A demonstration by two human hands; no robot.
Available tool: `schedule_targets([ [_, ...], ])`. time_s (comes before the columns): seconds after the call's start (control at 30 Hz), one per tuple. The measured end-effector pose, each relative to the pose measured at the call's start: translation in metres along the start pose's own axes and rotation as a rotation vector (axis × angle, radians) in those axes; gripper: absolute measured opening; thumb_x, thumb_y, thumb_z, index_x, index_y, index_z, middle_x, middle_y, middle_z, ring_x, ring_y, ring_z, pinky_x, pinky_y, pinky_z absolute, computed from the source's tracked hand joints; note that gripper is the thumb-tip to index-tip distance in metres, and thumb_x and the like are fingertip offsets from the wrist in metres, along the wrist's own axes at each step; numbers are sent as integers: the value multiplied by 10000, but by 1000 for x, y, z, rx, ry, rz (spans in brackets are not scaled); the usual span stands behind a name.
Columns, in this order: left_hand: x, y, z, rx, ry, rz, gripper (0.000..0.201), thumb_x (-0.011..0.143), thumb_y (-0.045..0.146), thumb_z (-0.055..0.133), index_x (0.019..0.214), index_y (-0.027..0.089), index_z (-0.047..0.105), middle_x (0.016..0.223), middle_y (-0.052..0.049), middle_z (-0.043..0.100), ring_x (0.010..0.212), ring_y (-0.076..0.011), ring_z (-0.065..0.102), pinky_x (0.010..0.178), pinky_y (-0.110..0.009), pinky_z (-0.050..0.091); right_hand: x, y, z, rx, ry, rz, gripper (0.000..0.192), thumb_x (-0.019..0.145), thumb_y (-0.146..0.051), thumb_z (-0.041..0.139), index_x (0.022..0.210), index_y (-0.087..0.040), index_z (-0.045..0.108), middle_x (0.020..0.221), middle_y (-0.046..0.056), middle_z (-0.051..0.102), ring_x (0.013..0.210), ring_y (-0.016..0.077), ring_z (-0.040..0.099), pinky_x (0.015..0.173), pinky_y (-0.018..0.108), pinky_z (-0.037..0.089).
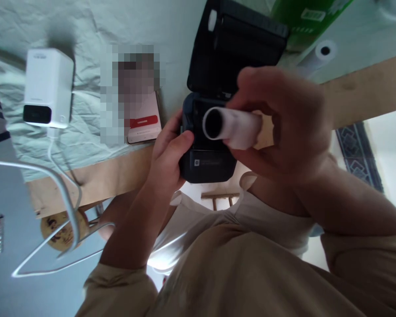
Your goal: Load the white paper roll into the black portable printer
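Observation:
My left hand grips the left side of a small black printer at the table's edge, thumb on its front. The printer's lid stands swung back, baring the paper bay. My right hand holds a white paper roll by its right end, just over the open bay. The roll's hollow core faces left toward the camera. I cannot tell whether the roll touches the printer.
A pale cloth covers the wooden table. On it are a white cube device with a cable, a phone, a second paper roll and a green box. A wire frame stands at lower left.

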State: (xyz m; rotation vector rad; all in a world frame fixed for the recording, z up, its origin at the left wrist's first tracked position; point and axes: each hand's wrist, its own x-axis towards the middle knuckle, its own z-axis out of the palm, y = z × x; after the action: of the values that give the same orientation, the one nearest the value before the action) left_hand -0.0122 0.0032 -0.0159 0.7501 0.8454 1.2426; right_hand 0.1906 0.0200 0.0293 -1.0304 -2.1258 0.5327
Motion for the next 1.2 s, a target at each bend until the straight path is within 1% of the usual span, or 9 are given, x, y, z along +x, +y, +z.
schedule_targets([
  [0.13, -2, 1, 2, -10, 30, -11, 274, 919, 355, 674, 1140, 218, 764, 1133, -69, 823, 1240, -295, 736, 947, -406, 660, 4, -7, 16, -203, 126, -24, 309, 899, -198, 663, 1188, -306, 645, 1210, -30, 736, 1053, 166, 729, 902, 294, 598],
  [0.23, -2, 3, 2, -31, 23, -48, 311, 917, 334, 688, 1203, 229, 750, 1167, -64, 816, 1239, -290, 737, 962, -406, 656, 4, -1, 18, -303, 105, 8, 177, 933, -213, 615, 1086, -298, 638, 1133, -29, 754, 991, 171, 726, 845, 303, 562],
  [0.47, 0, 5, 5, 43, 69, -35, 305, 836, 412, 804, 1073, 224, 761, 1103, -61, 799, 1301, -303, 715, 1009, -388, 646, 1, 8, 19, -314, 164, -170, 167, 909, -212, 690, 1060, -270, 648, 1171, -50, 782, 965, 160, 732, 833, 321, 511],
  [0.6, -1, 4, 5, 39, 46, 19, 296, 838, 451, 792, 1018, 216, 771, 1077, -72, 793, 1323, -311, 698, 1050, -414, 637, 0, 4, 25, -306, 279, -205, 18, 942, -276, 681, 934, -277, 697, 928, -42, 744, 843, 146, 658, 800, 343, 445],
  [0.8, -2, 1, 1, 28, -16, 76, 325, 884, 337, 714, 1186, 230, 765, 1125, -71, 802, 1330, -285, 677, 1094, -413, 602, 0, 4, 27, -320, 254, -239, 81, 958, -274, 646, 890, -269, 691, 836, -52, 711, 780, 138, 597, 735, 367, 385],
  [0.9, -2, 0, -1, 50, -14, 71, 347, 856, 377, 755, 1176, 242, 765, 1122, -76, 800, 1346, -300, 660, 1083, -427, 600, 0, 6, 24, -277, 227, -272, 55, 940, -283, 679, 989, -263, 662, 821, -47, 686, 771, 149, 573, 720, 383, 391],
  [1.03, -2, -2, -7, 86, -12, 90, 439, 826, 441, 812, 1223, 261, 765, 1152, -63, 788, 1218, -273, 708, 964, -374, 617, 0, 1, 24, -242, 142, -326, 114, 976, -321, 654, 930, -255, 573, 815, -72, 688, 790, 133, 608, 732, 379, 424],
  [1.13, -3, -3, -13, 149, -1, 102, 505, 788, 271, 858, 1282, 306, 761, 1220, -14, 786, 1090, -190, 720, 926, -293, 595, -2, 0, 24, -198, 73, -342, 173, 1008, -417, 619, 954, -256, 587, 879, -78, 727, 860, 140, 666, 766, 385, 443],
  [1.2, -4, -4, -16, 159, -18, 99, 579, 769, 162, 844, 1312, 339, 748, 1251, 9, 784, 1072, -158, 717, 918, -258, 586, -3, 3, 21, -109, 128, -329, 223, 1020, -463, 580, 962, -249, 611, 891, -51, 728, 875, 155, 685, 805, 395, 483],
])
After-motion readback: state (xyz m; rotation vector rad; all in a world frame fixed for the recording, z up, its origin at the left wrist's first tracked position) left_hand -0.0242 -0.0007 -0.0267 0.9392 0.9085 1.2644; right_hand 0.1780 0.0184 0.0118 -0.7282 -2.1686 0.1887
